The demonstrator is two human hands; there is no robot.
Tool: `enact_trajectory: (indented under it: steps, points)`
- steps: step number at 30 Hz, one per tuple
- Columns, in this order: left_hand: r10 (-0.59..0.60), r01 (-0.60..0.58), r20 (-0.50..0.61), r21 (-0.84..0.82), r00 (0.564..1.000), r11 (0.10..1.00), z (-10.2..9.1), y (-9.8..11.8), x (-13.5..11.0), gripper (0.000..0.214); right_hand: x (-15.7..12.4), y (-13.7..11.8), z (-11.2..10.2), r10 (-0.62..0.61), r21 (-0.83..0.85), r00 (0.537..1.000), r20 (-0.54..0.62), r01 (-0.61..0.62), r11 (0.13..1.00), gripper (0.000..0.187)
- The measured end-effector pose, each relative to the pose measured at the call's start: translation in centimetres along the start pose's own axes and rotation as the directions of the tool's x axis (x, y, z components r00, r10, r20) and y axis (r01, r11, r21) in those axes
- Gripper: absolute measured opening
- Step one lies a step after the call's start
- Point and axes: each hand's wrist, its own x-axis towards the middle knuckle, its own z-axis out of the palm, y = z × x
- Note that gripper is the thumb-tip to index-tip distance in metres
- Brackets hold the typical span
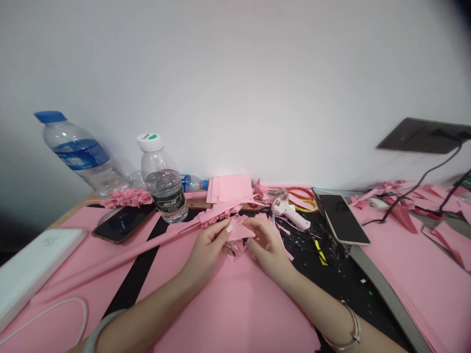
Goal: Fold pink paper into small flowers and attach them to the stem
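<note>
My left hand (208, 250) and my right hand (268, 245) meet over the middle of the desk. Between their fingertips they pinch a small folded triangle of pink paper (240, 230). More cut pink scraps (235, 250) lie under my fingers and partly hide behind them. Just beyond my left hand, a strip of pink paper roses (219, 216) rests on a long pink strip (121, 255). A large pink sheet (235, 314) lies beneath my forearms.
A hot glue gun (289, 213), red-handled scissors (300, 193), a smartphone (342, 219) and another smartphone (123, 223) lie close by. Water bottles (164, 181) and a stack of pink paper (231, 189) stand at the back. A white power bank (35, 274) sits at left, with pink sheets (430, 264) at right.
</note>
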Motion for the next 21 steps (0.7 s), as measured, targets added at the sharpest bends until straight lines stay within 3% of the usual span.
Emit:
enact_trajectory:
  steps: [3,11,21]
  points:
    - [0.013,-0.012,-0.03,0.023,0.999,1.0,0.1,0.1,0.0,0.046,0.1,0.3,-0.1,-0.036,-0.061,0.996,0.08,0.041,0.997,0.021]
    - [0.042,-0.035,-0.115,0.062,0.992,0.997,0.0,0.4,0.1,0.041,0.3,-0.1,-0.3,0.012,-0.017,0.992,0.128,-0.01,1.0,0.017]
    - [0.044,-0.053,-0.138,-0.06,0.989,0.997,-0.4,0.1,0.3,0.042,-0.1,1.1,-0.6,0.166,0.232,0.975,0.147,-0.197,0.953,0.03]
